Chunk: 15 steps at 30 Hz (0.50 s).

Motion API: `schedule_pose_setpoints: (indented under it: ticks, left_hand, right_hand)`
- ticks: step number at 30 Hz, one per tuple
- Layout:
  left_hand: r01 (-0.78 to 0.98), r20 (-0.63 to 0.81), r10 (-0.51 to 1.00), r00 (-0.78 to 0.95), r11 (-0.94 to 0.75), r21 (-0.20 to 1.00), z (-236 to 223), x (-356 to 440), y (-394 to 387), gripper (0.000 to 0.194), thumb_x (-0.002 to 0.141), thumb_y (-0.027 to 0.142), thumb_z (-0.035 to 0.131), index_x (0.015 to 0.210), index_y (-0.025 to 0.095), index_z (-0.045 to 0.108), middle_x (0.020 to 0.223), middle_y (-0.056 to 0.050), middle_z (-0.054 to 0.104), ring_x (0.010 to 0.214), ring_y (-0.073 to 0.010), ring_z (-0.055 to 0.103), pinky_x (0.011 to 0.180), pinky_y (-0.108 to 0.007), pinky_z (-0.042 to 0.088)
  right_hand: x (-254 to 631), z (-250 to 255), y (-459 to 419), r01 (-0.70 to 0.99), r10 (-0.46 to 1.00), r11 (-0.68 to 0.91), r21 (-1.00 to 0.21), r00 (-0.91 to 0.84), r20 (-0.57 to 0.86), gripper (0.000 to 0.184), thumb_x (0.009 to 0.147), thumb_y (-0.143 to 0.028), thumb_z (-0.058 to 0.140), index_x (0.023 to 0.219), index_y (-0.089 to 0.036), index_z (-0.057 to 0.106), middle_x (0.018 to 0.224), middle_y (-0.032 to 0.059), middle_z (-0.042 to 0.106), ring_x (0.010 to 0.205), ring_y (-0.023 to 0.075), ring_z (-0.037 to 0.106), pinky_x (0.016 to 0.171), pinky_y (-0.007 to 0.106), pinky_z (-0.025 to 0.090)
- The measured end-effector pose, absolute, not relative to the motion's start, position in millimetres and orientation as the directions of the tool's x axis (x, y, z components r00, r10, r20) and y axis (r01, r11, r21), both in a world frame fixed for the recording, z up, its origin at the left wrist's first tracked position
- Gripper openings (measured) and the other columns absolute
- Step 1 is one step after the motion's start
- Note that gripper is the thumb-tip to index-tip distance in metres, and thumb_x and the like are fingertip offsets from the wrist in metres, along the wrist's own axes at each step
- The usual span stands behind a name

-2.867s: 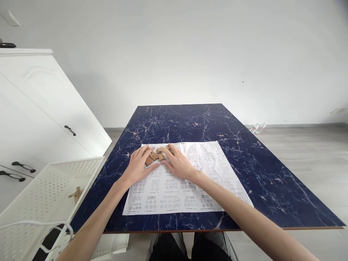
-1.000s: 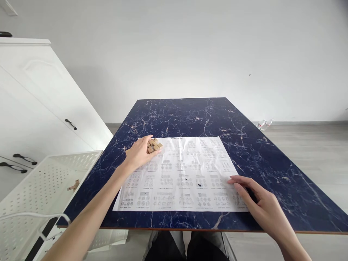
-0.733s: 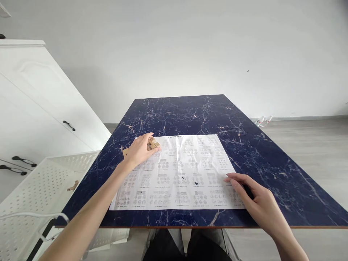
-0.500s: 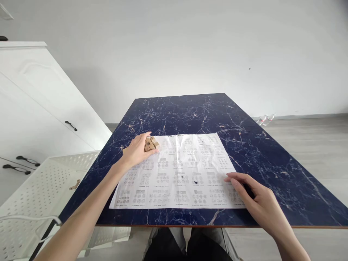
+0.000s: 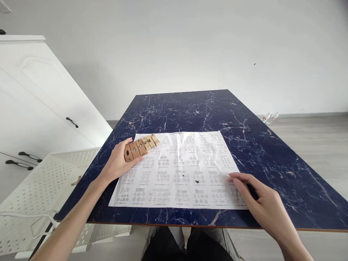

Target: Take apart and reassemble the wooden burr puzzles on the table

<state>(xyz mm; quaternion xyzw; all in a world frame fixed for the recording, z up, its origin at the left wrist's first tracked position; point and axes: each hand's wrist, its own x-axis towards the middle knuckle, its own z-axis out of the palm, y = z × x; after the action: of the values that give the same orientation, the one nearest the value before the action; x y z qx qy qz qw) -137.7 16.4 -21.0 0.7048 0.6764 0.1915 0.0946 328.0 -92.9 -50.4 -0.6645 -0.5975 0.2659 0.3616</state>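
A row of wooden puzzle blocks (image 5: pixel 136 149), notched and with small dark marks, lies on the upper left of a printed paper sheet (image 5: pixel 187 197). My left hand (image 5: pixel 119 159) is closed around the left end of this row, fingers along the far side and thumb along the near side. The blocks at the right end are lighter in colour. At the sheet's right edge rests my right hand (image 5: pixel 259 197), loosely curved, with thumb and forefinger slightly apart and nothing visible in it. Its other fingers are partly hidden.
The sheet lies creased on a dark blue marble-patterned table (image 5: pixel 185 112). White cabinets (image 5: pixel 49 101) and a perforated white bin (image 5: pixel 35 188) stand to the left. Clear bottles (image 5: pixel 269 117) are on the floor beyond the right edge.
My left hand has slid left and toward me along the row of blocks, so more of them shows. The right hand has stayed almost where it was. The view has shifted slightly.
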Motion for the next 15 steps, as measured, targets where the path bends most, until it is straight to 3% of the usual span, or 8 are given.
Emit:
schedule_pose_setpoints:
  ticks: [3, 8, 15]
  left_hand:
    - [0.919, 0.137, 0.990, 0.034, -0.085, 0.386, -21, -134, 20, 0.098, 0.086, 0.079, 0.070, 0.162, 0.024, 0.041, 0.160, -0.019, 0.054, 0.146, -0.0467, 0.052, 0.118, -0.065, 0.046]
    - [0.929, 0.121, 0.991, 0.064, -0.104, 0.355, -18, -125, 26, 0.097, 0.088, 0.082, 0.064, 0.159, 0.020, 0.043, 0.161, -0.022, 0.053, 0.147, -0.0487, 0.049, 0.118, -0.068, 0.044]
    - [0.934, 0.185, 0.978, 0.097, -0.154, 0.322, -20, -122, 25, 0.090, 0.091, 0.081, 0.063, 0.154, 0.019, 0.050, 0.153, -0.020, 0.061, 0.146, -0.0462, 0.051, 0.119, -0.065, 0.043]
  right_hand:
    - [324, -47, -94, 0.617, 0.982, -0.033, -0.786, 0.166, 0.089, 0.039, 0.103, -0.060, 0.057, 0.113, -0.030, 0.081, 0.109, 0.0043, 0.085, 0.051, 0.0166, 0.055, 0.045, 0.031, 0.042]
    - [323, -47, -95, 0.643, 0.971, -0.027, -0.765, 0.200, 0.134, 0.040, 0.104, -0.058, 0.057, 0.114, -0.027, 0.080, 0.109, 0.0068, 0.084, 0.046, 0.0137, 0.048, 0.043, 0.030, 0.040]
    - [323, -48, -95, 0.670, 0.972, -0.051, -0.740, 0.203, 0.116, 0.035, 0.105, -0.055, 0.058, 0.114, -0.029, 0.080, 0.098, 0.0054, 0.083, 0.058, 0.0197, 0.062, 0.047, 0.030, 0.040]
